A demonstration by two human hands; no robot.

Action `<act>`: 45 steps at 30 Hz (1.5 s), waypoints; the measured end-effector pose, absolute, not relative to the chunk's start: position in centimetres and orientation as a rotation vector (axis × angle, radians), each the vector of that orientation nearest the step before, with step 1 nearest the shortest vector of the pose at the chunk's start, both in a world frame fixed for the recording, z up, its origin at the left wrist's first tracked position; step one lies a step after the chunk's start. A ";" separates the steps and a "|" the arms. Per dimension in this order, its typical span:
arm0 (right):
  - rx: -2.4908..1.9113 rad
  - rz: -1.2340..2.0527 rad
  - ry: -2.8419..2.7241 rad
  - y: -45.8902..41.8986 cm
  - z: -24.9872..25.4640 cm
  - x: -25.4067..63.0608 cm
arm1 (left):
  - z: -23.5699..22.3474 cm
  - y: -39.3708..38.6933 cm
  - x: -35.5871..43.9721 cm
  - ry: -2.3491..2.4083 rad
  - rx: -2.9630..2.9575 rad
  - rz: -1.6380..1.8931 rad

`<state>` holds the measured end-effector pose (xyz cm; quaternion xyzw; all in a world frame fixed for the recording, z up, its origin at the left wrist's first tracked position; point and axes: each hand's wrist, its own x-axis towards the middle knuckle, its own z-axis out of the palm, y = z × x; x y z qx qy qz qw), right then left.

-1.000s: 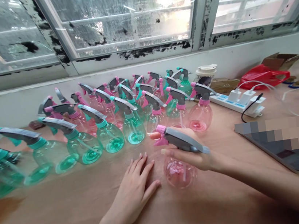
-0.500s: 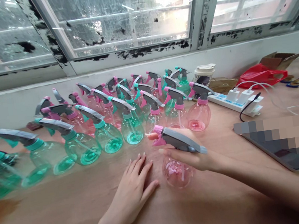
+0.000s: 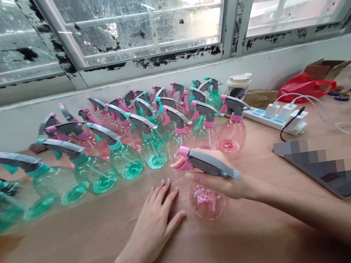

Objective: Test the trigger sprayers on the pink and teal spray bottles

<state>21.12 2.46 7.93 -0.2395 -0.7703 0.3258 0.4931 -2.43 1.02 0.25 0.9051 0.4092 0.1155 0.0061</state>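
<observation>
A clear pink spray bottle (image 3: 208, 200) stands upright on the wooden table, its grey and pink trigger head pointing left. My right hand (image 3: 220, 173) is wrapped round its neck below the head, with the thumb on the near side and a finger reaching past the pink trigger. To its left, my left hand (image 3: 160, 209) lies flat on the tabletop, fingers spread, touching no bottle. Just beyond the hands runs a front row of bottles, among them a green spray bottle (image 3: 155, 151) and another pink spray bottle (image 3: 232, 134).
Several more pink and green spray bottles crowd toward the window wall. At the right are a white lidded cup (image 3: 239, 86), a power strip (image 3: 274, 118) with cables, a red plastic bag (image 3: 305, 87), a cardboard box (image 3: 329, 69) and a phone (image 3: 323, 172) with a blurred screen.
The view has shifted very slightly. Both hands and the held spray bottle stay practically in place.
</observation>
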 end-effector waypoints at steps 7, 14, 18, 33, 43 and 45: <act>-0.643 0.775 -1.888 2.5 8.3 21.1 | 0.3 1.0 -2.4 1.286 2.819 0.337; -0.612 0.761 -1.879 2.4 8.1 21.1 | 0.1 1.0 -2.5 1.295 2.830 0.343; -0.634 0.796 -1.859 2.3 8.1 21.2 | 0.2 0.9 -2.5 1.291 2.823 0.352; -0.666 0.798 -1.860 2.0 7.8 21.4 | 0.4 0.9 -2.5 1.299 2.797 0.314; -0.636 0.776 -1.880 2.2 7.7 21.5 | 0.2 0.9 -2.4 1.289 2.795 0.365; -0.601 0.804 -1.874 2.2 7.6 21.4 | 0.3 0.9 -2.4 1.287 2.801 0.364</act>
